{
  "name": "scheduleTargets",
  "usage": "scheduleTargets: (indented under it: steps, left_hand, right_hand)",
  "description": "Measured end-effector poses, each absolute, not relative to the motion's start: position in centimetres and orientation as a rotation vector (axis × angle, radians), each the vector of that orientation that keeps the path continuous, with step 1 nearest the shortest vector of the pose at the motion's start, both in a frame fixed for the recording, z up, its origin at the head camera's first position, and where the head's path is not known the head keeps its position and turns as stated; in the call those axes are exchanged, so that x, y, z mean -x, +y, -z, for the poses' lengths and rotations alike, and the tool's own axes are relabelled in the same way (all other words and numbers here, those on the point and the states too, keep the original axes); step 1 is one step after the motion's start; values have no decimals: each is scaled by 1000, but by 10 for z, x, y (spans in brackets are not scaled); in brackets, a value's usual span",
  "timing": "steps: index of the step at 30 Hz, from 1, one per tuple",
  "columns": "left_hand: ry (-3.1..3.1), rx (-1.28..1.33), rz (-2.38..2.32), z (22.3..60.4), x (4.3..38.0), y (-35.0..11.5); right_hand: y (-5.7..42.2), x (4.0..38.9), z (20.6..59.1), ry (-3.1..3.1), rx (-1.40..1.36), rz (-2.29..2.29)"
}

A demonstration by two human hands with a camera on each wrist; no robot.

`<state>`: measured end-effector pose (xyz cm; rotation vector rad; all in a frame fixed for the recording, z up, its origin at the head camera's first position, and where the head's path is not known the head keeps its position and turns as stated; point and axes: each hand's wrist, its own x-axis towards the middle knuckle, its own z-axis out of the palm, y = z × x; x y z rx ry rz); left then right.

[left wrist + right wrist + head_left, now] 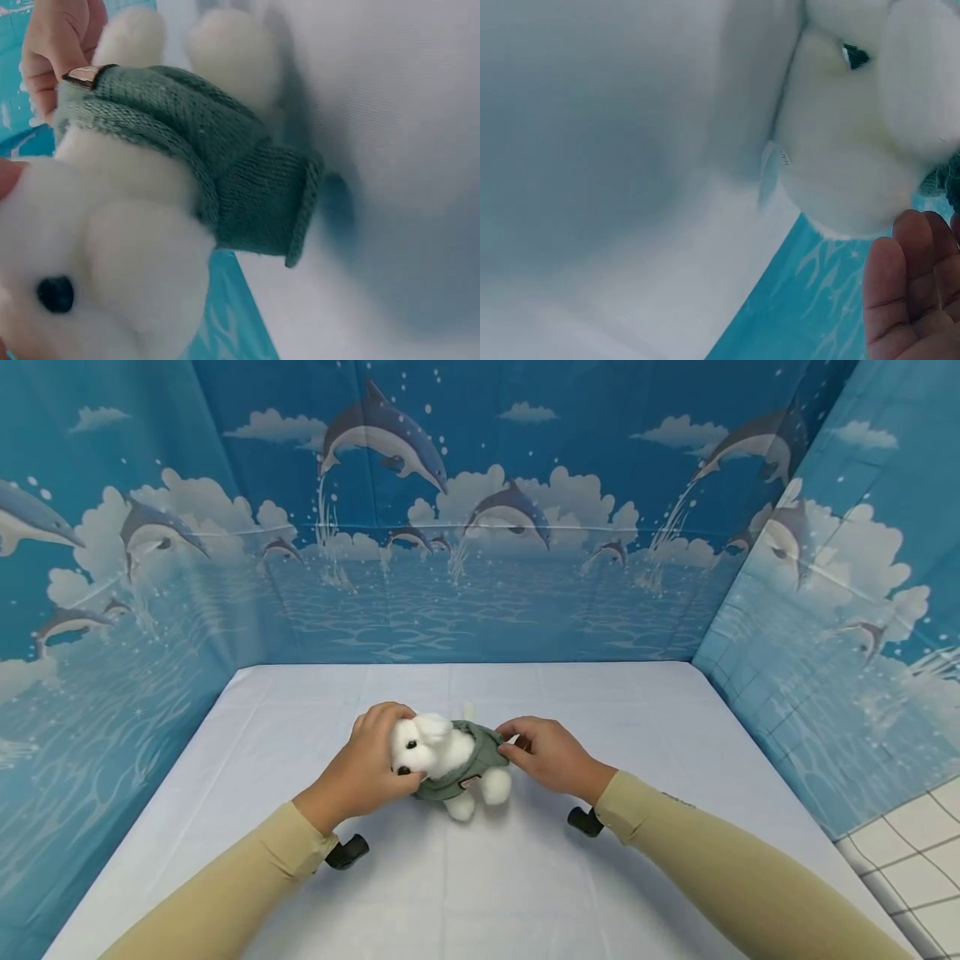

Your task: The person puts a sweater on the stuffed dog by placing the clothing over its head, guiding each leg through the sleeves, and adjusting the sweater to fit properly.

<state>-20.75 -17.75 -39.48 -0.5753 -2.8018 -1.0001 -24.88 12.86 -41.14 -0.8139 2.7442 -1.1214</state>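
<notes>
A white plush dog (pixel 438 747) with black eyes and a floppy ear leans to the left over the table. It wears a green knitted sweater (pixel 247 187) with a small label on it. My left hand (pixel 371 760) grips the toy's head, with the thumb below the face and the fingers over the top. At the sweater's hem, my right hand (pixel 551 753) pinches the edge between thumb and forefinger. Its other fingers (pixel 889 285) show close to the toy's white underside in the right wrist view. Two white feet poke out below the sweater.
A white cloth covers the table (pixel 480 893). Blue curtains (pixel 480 593) printed with dolphins stand behind it and on both sides. Black wrist devices (pixel 347 852) show under both sleeves. Pale tiles (pixel 922 852) lie at the far right.
</notes>
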Motion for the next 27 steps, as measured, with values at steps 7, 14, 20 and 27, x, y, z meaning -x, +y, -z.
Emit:
scheduleTargets:
  steps: [7,14,20,27]
  left_hand:
    - [-2847,512,1214,409,212,-187]
    - [-2931,487,1239,425,216,-195]
    - [-2999,438,1280,440,220,-200]
    - [-3095,390,1164,443,221,-200]
  right_hand:
    - [130,250,409,2772,844,1120]
    - [130,252,413,2793,845,1069]
    - [127,253,417,2807,855,1012]
    - [124,252,421,2823,818,946]
